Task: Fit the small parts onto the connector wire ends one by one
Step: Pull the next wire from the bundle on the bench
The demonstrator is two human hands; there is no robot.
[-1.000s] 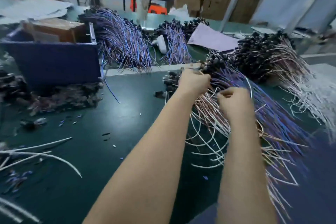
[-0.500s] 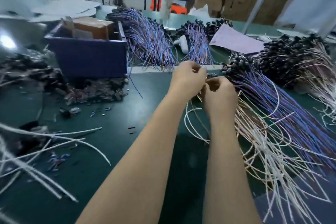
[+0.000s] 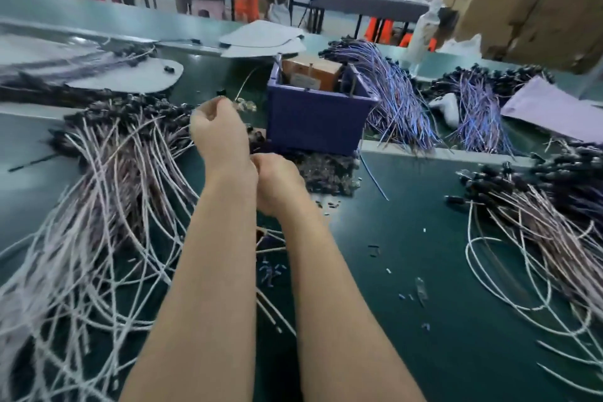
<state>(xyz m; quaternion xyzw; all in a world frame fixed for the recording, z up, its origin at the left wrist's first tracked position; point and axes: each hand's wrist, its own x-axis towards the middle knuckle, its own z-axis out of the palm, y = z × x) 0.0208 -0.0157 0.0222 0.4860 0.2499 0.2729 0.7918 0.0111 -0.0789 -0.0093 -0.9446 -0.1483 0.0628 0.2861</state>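
Leaving the wire bundle (image 3: 538, 222) at the counter's (image 3: 408, 238) right edge, both hands now sit mid-counter before the blue bin (image 3: 313, 121). The left hand (image 3: 218, 137) pinches a raised connector wire (image 3: 222, 92) in its fingers. The right hand (image 3: 279, 186) curls beside the small parts pile (image 3: 326, 170); I cannot tell what it holds. A fresh wire likely awaits its part.

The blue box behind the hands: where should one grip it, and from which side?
Probably the near rim of the blue box, coming from above and the front. It stands upright and open, a brown carton fills the back, and wire bundles crowd its right side, so the front wall is the freest edge to pinch.
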